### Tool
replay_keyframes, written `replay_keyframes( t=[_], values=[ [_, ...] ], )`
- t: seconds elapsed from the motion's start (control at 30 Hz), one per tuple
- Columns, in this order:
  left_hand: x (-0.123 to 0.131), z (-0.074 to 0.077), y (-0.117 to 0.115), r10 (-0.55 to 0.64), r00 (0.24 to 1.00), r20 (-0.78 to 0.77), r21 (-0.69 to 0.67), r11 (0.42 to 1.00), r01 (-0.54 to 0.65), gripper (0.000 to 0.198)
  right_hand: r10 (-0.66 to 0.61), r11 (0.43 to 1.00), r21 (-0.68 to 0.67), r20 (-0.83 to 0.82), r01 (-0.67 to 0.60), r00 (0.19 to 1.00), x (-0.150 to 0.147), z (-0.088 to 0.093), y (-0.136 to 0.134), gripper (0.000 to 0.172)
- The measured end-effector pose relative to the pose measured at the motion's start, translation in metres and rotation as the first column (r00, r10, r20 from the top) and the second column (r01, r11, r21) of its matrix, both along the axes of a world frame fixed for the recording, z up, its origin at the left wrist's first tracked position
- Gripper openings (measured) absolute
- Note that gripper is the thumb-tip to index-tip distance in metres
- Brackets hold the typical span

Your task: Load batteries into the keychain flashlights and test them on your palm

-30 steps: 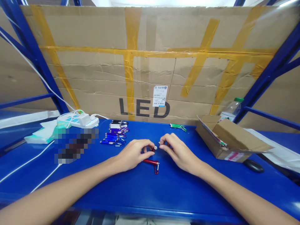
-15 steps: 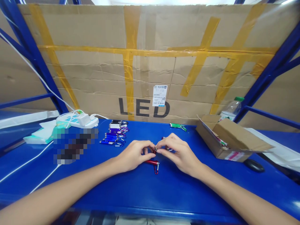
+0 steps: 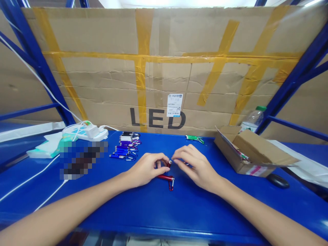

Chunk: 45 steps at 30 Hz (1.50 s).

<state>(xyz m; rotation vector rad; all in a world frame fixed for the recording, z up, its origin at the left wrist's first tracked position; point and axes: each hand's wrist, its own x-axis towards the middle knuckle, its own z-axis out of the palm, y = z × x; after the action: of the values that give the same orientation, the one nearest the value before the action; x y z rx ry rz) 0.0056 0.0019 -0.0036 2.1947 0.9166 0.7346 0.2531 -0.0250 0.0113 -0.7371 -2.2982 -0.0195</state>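
Observation:
Between the thumb and fingers of my left hand (image 3: 147, 169) is a short dark red metal tube (image 3: 169, 164), standing nearly upright with a silver end on top. My right hand (image 3: 196, 165) hovers just right of the tube, thumb and index finger slightly parted and not touching it. I see nothing between those fingers. Below my hands a red keychain flashlight (image 3: 166, 177) with a small carabiner lies on the blue table, its left end partly behind my left hand. Something small and shiny behind my right fingers is mostly hidden.
Blue, purple, white and black keychain flashlights (image 3: 125, 148) lie in a column at back left. Several green ones (image 3: 194, 138) lie at back right. An open cardboard box (image 3: 230, 155), a black mouse (image 3: 278, 181) and a bottle (image 3: 253, 119) stand right; a power strip (image 3: 92, 132) lies left.
My right fingertips have come off the top of the red tube and moved slightly right, baring its silver end. My left hand keeps its hold in the same place.

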Motion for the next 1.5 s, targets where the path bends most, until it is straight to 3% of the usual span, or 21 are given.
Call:
replay_keyframes(
  t=[0.07,0.17,0.3,0.47,0.6,0.77,1.0,1.3,1.5],
  values=[
    [0.0,0.0,0.001,0.02,1.0,0.001,0.005,1.0,-0.02,0.02,-0.129,0.992,0.017,-0.003,0.129,0.992,0.006,0.001,0.004,0.012],
    [0.0,0.001,0.001,0.042,0.999,0.011,0.024,0.999,-0.042,0.019,-0.28,0.959,-0.001,0.184,0.285,0.942,0.017,0.002,0.01,0.011],
    [-0.001,0.003,0.001,0.057,0.998,0.025,0.088,0.994,-0.059,0.019,-0.279,0.927,-0.125,0.399,0.353,0.873,0.023,-0.001,0.014,0.014],
    [-0.002,0.002,0.0,0.057,0.998,0.034,0.122,0.991,-0.061,0.018,-0.212,0.947,-0.138,0.414,0.291,0.885,0.017,-0.004,0.01,0.016],
    [-0.002,0.001,0.0,0.012,1.0,0.026,0.145,0.989,-0.016,0.019,-0.165,0.947,-0.253,0.154,0.2,0.974,0.011,0.0,0.006,0.016],
    [-0.003,0.003,-0.002,-0.04,0.999,0.011,0.144,0.989,0.038,0.022,-0.066,0.959,-0.279,-0.058,0.047,0.996,0.003,0.002,0.0,0.011],
    [-0.002,0.003,-0.002,-0.041,0.997,0.068,0.078,0.996,0.035,0.024,-0.035,0.977,-0.211,-0.048,0.024,0.998,0.004,0.002,-0.001,0.007],
    [-0.001,0.004,-0.003,-0.029,0.994,0.104,-0.104,0.994,0.04,0.033,-0.082,0.963,-0.257,-0.006,0.078,0.997,0.006,-0.001,0.001,0.012],
    [-0.001,0.005,-0.004,0.002,0.995,0.104,-0.103,0.995,0.009,0.034,-0.06,0.976,-0.208,0.054,0.07,0.997,0.008,0.001,0.002,0.013]
  ],
)
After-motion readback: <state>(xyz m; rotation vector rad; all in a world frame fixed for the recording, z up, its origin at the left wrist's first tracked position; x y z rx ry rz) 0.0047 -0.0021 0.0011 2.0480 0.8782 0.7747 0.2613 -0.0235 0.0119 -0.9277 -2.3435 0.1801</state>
